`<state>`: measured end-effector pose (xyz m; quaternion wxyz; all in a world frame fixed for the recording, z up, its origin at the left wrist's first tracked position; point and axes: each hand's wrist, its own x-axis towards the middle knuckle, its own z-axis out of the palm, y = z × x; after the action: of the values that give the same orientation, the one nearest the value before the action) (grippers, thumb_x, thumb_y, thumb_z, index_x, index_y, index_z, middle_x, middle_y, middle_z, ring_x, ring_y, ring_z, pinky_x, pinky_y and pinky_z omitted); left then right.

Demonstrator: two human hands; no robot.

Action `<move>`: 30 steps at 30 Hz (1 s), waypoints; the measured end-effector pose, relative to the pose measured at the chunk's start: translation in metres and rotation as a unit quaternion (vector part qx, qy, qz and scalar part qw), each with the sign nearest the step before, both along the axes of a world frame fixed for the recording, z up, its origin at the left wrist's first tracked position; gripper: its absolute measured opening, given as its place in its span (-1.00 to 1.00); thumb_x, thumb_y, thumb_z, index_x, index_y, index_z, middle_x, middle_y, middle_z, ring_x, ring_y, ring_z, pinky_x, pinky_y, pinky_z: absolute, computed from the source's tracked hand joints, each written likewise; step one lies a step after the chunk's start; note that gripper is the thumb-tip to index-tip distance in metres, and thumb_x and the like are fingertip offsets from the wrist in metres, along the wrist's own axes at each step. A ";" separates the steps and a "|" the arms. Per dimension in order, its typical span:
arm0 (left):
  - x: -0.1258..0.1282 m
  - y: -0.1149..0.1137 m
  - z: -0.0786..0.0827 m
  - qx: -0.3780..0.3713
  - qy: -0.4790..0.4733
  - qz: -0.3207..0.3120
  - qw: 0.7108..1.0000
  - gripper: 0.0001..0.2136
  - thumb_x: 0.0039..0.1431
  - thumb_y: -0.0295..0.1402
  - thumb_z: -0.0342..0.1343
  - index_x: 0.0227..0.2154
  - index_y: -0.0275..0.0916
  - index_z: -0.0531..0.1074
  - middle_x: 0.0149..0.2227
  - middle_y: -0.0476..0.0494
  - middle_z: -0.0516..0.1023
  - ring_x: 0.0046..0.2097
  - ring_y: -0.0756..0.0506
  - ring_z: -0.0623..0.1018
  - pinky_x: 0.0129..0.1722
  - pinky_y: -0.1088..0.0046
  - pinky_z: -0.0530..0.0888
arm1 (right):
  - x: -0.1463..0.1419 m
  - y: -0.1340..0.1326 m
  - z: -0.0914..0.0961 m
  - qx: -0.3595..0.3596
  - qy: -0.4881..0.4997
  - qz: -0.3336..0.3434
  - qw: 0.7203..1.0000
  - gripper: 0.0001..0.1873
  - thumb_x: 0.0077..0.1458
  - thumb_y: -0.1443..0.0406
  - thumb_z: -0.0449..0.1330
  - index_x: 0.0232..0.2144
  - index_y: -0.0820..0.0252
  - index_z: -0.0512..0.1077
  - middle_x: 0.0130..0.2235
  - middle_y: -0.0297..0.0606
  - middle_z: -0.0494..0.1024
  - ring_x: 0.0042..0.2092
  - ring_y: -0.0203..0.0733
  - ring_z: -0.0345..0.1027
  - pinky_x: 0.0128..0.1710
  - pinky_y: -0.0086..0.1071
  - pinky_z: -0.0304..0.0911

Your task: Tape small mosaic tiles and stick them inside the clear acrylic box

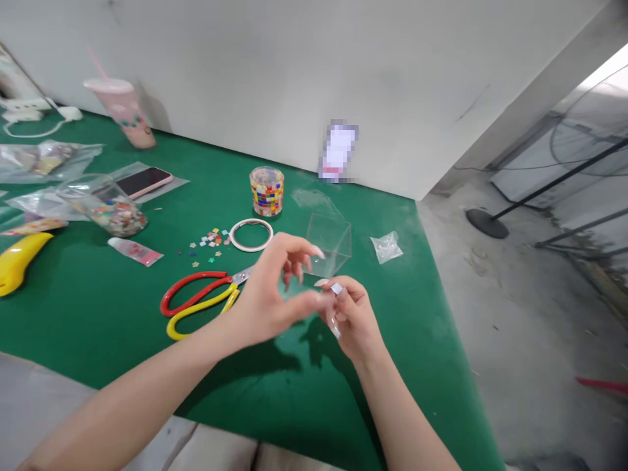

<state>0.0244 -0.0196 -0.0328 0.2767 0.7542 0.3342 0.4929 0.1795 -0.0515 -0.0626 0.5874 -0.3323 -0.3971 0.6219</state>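
Note:
My right hand (350, 317) is closed, pinching a small whitish square piece (336, 288) at its fingertips. Below that piece a clear, shiny strip (333, 324) shows against the fingers, too blurred to name. My left hand (275, 288) holds nothing visible, its fingers curved and apart from the thumb. That thumb reaches close to the right fingertips; whether they touch I cannot tell. Just beyond both hands stands a clear square box (338, 242). Scissors (209, 297) with red and yellow handles lie partly hidden behind my left hand.
On the green table (402, 340) are a tape roll (250, 248), loose small tiles (210, 241), a mosaic-covered glass (267, 193), a clear cup of pieces (118, 216), a glue tube (135, 251), a small clear packet (386, 248), a phone (144, 182) and a drink cup (122, 111).

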 end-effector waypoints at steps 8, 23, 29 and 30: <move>0.011 -0.019 0.004 -0.019 -0.036 -0.116 0.992 -0.76 0.34 -0.16 0.19 -0.01 -0.11 0.49 -0.10 -0.15 0.44 -0.04 -0.10 0.52 -0.05 0.38 0.58 | 0.002 -0.005 0.003 0.029 0.012 0.037 0.999 -0.73 -0.19 0.04 0.54 -0.57 0.00 0.62 -0.57 -0.39 0.58 -0.69 -0.36 0.23 -0.79 -0.50 0.10; 0.010 -0.026 0.004 0.026 -0.040 -0.109 0.993 -0.89 0.33 -0.26 0.22 -0.16 -0.09 0.61 -0.13 -0.14 0.46 -0.12 -0.08 0.52 -0.14 0.39 0.57 | -0.006 -0.015 0.005 0.021 -0.050 0.020 0.998 -0.39 -0.17 -0.29 0.38 -0.64 0.09 0.42 -0.74 -0.47 0.28 -0.74 -0.37 0.05 -0.77 -0.46 0.07; 0.017 -0.031 0.006 -0.034 -0.095 -0.070 0.992 -0.86 0.32 -0.18 0.24 -0.26 -0.08 0.63 -0.12 -0.12 0.43 -0.14 -0.04 0.52 -0.15 0.42 0.58 | -0.010 -0.015 0.007 0.024 -0.033 0.038 0.998 -0.38 -0.07 -0.30 0.31 -0.60 0.09 0.42 -0.77 -0.51 0.24 -0.75 -0.40 -0.02 -0.77 -0.47 0.02; 0.018 -0.032 0.005 -0.040 -0.100 -0.060 0.992 -0.85 0.32 -0.18 0.23 -0.27 -0.08 0.63 -0.12 -0.12 0.42 -0.12 -0.05 0.52 -0.11 0.41 0.58 | -0.011 -0.016 0.007 0.024 -0.028 0.042 0.998 -0.38 -0.02 -0.30 0.27 -0.58 0.10 0.44 -0.78 -0.53 0.20 -0.77 -0.41 -0.05 -0.78 -0.48 -0.01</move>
<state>0.0420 -0.0514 -0.0276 0.3677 0.7082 0.2780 0.5347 0.1683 -0.0671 -0.0554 0.5574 -0.3188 -0.4419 0.6264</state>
